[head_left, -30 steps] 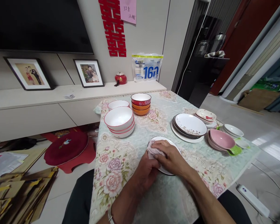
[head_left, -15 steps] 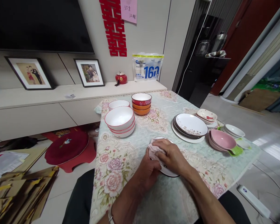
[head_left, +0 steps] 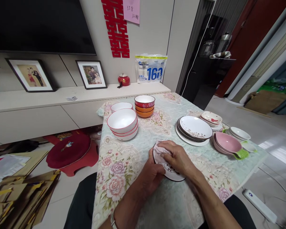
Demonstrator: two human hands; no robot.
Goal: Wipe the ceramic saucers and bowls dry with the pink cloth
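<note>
Left hand (head_left: 152,173) pinching plate (head_left: 172,174) rim, right hand (head_left: 178,158) clutching cloth (head_left: 159,150); floral tablecloth (head_left: 131,159) beneath; low cabinet (head_left: 90,109), dark screen (head_left: 38,27) beyond.

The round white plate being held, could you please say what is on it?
A crumpled pale pink cloth under the right hand; dark patterning shows nearby, but the surface beneath is hidden.

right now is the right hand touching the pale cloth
Touching. The head view shows the right hand curled over the pale cloth, fingers directly on it, no gap between them.
</note>
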